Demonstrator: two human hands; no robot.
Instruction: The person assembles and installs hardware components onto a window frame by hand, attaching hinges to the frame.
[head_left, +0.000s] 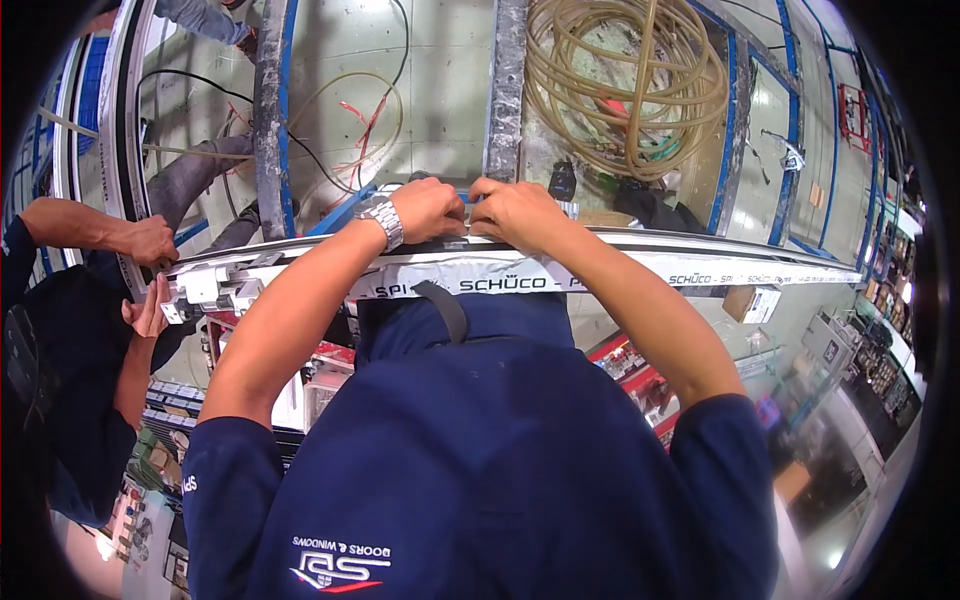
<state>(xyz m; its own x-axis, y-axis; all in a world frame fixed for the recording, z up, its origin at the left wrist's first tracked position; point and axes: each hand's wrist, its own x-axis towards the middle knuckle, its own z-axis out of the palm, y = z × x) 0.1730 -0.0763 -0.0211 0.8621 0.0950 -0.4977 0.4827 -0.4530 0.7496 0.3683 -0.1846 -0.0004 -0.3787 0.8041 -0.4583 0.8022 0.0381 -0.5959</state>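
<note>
A long white profile (620, 268) with printed protective film runs across the view in front of my body. Both of my hands meet over its far edge, near the middle. My left hand (428, 208), with a metal watch on the wrist, has its fingers bent and pressed down at the profile's edge. Close beside it, my right hand (512, 212) has thumb and fingers drawn together. Whatever lies between the fingertips is too small to make out. White hardware (215, 287) sits at the profile's left part.
A co-worker's hands (150, 240) are at another profile on the left. Beyond my hands, worn support bars (505, 90) stretch away, with a coiled hose (630, 80) at the far right. A small box (750, 303) is by the profile's right part.
</note>
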